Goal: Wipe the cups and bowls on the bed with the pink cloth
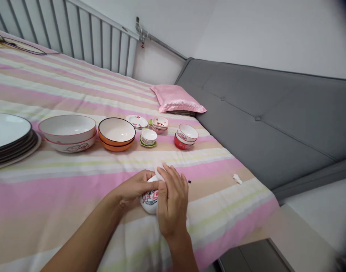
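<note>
Between my hands a small white bowl [149, 202] with a red and black floral print is tilted on its side just over the striped bedspread. My left hand [135, 186] is closed on its rim, thumb across the near side. Against the bowl's right side my right hand [174, 200] presses a soft white piece, perhaps a tissue [161, 172], mostly hidden under the fingers. Just beyond, a stack of red and white bowls [187, 133] stands to the right, and tiny white dishes [149, 136] sit on a green leaf-shaped plate [148, 144].
Leftward stand orange bowls [116, 143], large white bowls [67, 138] and stacked dark-rimmed plates [8, 132]. Behind are flowered plates [137, 121], pink dishes [160, 122] and a pink pillow [178, 98]. A crumpled white scrap [237, 178] lies near the grey headboard [258, 98].
</note>
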`<state>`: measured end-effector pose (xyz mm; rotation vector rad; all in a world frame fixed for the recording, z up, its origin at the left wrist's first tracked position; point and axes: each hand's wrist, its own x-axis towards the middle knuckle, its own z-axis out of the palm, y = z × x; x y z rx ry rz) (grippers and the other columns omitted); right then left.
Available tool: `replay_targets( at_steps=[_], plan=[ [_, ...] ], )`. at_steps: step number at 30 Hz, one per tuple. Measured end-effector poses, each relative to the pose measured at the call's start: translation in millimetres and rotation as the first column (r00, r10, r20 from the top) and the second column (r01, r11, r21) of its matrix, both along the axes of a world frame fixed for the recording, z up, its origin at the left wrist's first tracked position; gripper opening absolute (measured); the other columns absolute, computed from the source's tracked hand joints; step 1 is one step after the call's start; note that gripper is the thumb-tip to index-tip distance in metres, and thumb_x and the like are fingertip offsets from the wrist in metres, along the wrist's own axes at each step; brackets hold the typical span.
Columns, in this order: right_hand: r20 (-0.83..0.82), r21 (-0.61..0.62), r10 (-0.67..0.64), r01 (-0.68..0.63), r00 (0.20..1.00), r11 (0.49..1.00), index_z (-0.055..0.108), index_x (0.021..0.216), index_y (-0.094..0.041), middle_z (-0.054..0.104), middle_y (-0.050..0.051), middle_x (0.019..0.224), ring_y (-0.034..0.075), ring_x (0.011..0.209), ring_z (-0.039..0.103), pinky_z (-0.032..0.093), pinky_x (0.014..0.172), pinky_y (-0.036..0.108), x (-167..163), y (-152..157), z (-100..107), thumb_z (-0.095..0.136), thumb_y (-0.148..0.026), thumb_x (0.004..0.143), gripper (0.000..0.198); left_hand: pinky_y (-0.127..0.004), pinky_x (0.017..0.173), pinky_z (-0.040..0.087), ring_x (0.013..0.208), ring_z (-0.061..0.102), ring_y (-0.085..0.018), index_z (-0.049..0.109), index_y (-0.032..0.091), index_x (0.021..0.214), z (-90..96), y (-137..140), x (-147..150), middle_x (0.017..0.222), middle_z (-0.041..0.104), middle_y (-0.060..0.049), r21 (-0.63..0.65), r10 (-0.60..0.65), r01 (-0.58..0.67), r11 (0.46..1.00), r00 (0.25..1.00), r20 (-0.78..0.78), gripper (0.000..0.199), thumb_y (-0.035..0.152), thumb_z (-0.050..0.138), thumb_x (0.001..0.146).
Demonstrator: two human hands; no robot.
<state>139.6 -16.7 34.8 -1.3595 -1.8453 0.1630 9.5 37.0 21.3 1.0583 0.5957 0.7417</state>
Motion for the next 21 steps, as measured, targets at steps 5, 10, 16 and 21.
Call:
replay_targets(
  at_steps=[5,10,16,21],
  plan=[
    [-0.129,-0.006,-0.049,0.049,0.990,0.999,0.054,0.126,-0.024,0.053,0.007,0.134,0.023,0.129,0.042,0.021,0.109,0.049,13,13,-10,0.027,-0.030,0.097,0.041,-0.020,0.060,0.039,0.063,0.052,-0.010,0.063,0.011,0.080,2.7,3,0,0.070,0.061,0.000,0.080,-0.034,0.039,0.996,0.997,-0.070,0.027,0.033,0.075,0.069],
    [-0.404,-0.035,-0.084,0.077,0.911,0.996,0.058,0.122,-0.020,0.058,0.008,0.128,0.021,0.122,0.050,0.035,0.103,0.041,32,25,-21,0.025,-0.035,0.096,0.045,-0.026,0.070,0.046,0.076,0.059,-0.017,0.067,0.012,0.090,-5.2,7,-1,0.087,0.069,-0.004,0.141,-0.180,0.212,0.967,0.960,-0.212,0.040,0.029,0.081,0.057],
    [-0.684,-0.169,-0.173,0.077,0.709,0.983,0.059,0.121,-0.016,0.063,0.010,0.122,0.022,0.112,0.058,0.044,0.094,0.037,44,38,-38,0.030,-0.045,0.092,0.050,-0.026,0.069,0.046,0.080,0.062,-0.022,0.071,0.014,0.094,-13.7,7,0,0.087,0.072,-0.002,0.282,-0.056,0.255,0.925,0.825,-0.563,0.040,0.023,0.076,0.055],
    [-0.827,-0.254,-0.211,-0.010,0.522,0.967,0.057,0.123,-0.011,0.066,0.013,0.113,0.024,0.104,0.062,0.048,0.087,0.036,51,44,-40,0.035,-0.052,0.089,0.057,-0.024,0.061,0.043,0.068,0.059,-0.019,0.075,0.011,0.083,-12.4,6,0,0.073,0.070,-0.002,0.288,-0.051,0.256,0.923,0.821,-0.569,0.030,0.030,0.074,0.060]
  ],
)
